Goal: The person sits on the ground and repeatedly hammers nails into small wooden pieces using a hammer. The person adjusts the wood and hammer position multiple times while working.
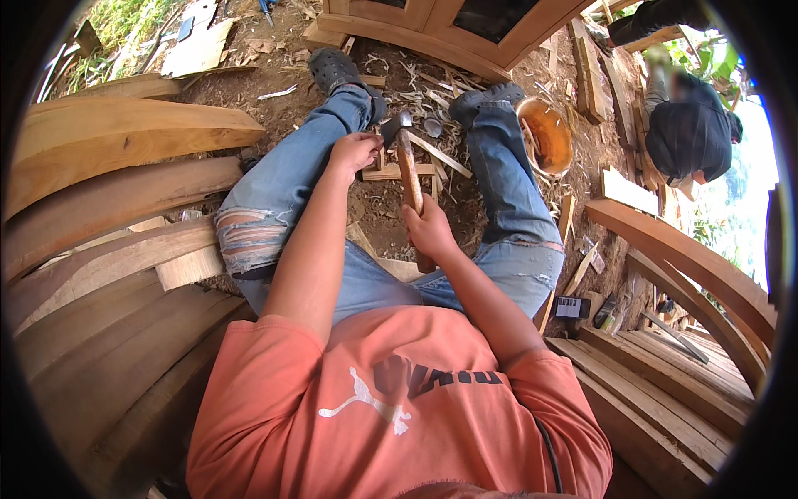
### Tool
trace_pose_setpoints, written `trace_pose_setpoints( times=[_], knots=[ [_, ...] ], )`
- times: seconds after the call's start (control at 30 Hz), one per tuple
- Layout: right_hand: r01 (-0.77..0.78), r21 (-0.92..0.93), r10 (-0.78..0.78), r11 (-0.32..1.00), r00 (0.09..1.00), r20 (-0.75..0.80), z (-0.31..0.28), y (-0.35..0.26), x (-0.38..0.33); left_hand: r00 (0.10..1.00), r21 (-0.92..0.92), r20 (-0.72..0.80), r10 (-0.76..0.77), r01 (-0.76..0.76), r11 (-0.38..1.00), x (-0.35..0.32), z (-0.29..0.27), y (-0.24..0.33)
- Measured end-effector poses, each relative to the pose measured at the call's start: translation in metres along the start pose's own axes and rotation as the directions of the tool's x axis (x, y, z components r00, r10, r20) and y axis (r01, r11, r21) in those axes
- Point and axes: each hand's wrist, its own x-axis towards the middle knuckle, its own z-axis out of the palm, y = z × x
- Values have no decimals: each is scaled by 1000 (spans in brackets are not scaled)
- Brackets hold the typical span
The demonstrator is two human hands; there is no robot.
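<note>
My right hand (430,227) is wrapped round the worn wooden handle of a hammer (409,170), low down near its butt end. The hammer stands tilted between my knees, its metal head at the far end; whether the dark side of that head is a claw or a blade, I cannot tell. Close beside the head, my left hand (356,154) has its fingers drawn together in a pinch; anything between them is too small to make out. Below and just beyond the fingers lies a short wooden block (397,172) on the ground.
Curved timber beams (133,129) are stacked at my left, more planks (657,382) at my right. An orange-lined bucket (549,137) stands by my right foot. A panelled wooden frame (457,29) is ahead. Another person (688,125) bends down at the far right. Shavings litter the soil.
</note>
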Motion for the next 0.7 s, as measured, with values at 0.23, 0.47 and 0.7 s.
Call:
trace_pose_setpoints(
  times=[0.23, 0.47, 0.7],
  knots=[
    [-48, 10, 48, 999, 999, 9, -7, -8, 8, 1000, -57, 3, -13, 13, 998, -6, 1, 8],
    [-31, -58, 30, 998, 999, -21, 6, 10, 16, 1000, 3, -15, 19, -19, 1000, -4, -2, 6],
    [78, -197, -92, 977, 994, -65, 3, 19, 22, 997, 77, -73, 37, -31, 997, -11, 0, 11]
  ],
)
